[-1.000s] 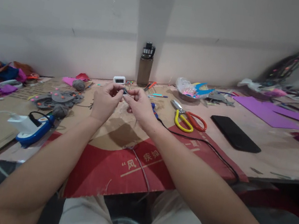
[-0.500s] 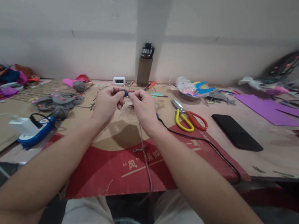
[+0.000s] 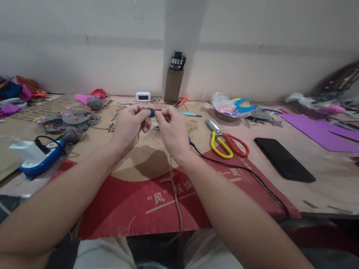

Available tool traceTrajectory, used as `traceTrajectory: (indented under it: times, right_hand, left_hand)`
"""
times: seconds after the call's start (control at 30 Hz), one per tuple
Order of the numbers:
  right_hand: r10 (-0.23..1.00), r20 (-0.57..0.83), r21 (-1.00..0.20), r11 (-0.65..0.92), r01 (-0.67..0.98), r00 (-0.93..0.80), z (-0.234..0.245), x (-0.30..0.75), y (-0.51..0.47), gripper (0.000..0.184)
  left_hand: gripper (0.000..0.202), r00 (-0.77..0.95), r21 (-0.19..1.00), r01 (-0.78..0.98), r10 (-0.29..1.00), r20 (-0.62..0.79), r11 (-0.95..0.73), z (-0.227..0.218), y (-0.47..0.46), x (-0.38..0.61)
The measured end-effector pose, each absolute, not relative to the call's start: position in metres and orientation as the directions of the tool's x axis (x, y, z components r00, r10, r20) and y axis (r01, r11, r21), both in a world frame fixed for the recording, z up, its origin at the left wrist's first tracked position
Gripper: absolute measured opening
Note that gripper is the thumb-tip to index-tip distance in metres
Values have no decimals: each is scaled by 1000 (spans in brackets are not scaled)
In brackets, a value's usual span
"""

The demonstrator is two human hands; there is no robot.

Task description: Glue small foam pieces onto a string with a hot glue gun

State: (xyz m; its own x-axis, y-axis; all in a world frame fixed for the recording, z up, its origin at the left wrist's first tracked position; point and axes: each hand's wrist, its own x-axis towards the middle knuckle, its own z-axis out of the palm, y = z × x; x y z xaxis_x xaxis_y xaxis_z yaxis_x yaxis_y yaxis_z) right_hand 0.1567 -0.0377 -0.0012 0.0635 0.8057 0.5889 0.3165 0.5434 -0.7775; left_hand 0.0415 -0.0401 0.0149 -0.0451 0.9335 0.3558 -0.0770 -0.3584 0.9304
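Note:
Over the middle of the cardboard sheet, my left hand (image 3: 130, 126) pinches a small dark blue piece (image 3: 151, 112) between thumb and fingers. Close beside it, my right hand (image 3: 173, 132) is closed in a pinch at the other side of the same piece. Fingertips cover most of it, so its kind cannot be made out. A thin grey yarn (image 3: 175, 193) with a knot in it runs down from below my right hand, across the red part of the cardboard (image 3: 114, 208) and over the front edge.
Scissors (image 3: 222, 140) with yellow and red handles and a black phone (image 3: 283, 159) lie to the right. Behind stand a bottle (image 3: 174, 82), a small white digital display (image 3: 142, 97) and a bowl (image 3: 231, 115). At left are grey felt pieces (image 3: 66, 121) and a blue power strip (image 3: 41, 170).
Both hands have shifted very slightly to the right, still pinching. A little more of the dark blue piece shows between the fingertips, and the upper yarn has swung slightly right.

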Motion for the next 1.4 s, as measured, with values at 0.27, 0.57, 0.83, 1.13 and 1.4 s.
traceTrajectory:
  times: [0.27, 0.57, 0.83, 1.13, 1.4]
  right_hand:
    - [790, 609, -761, 561, 327, 62, -2, 158, -39, 18]
    - [855, 514, -847, 497, 188, 59, -1, 161, -33, 13]
    - [840, 539, -824, 512, 242, 58, -1, 169, -30, 13]
    - [801, 596, -742, 579, 339, -62, -5, 172, -32, 16]
    - [807, 586, -766, 582, 273, -74, -6, 172, -33, 18]
  left_hand:
    - [6, -6, 944, -212, 966, 259, -254, 16, -40, 41]
    - [9, 169, 951, -291, 973, 160, -106, 16, -34, 33]
    - [22, 226, 967, -126, 942, 247, -223, 20, -39, 31]
    - [11, 155, 833, 291, 882, 445, -471, 25, -46, 29]
    - [8, 43, 879, 191, 898, 438, -438, 17, -37, 27]
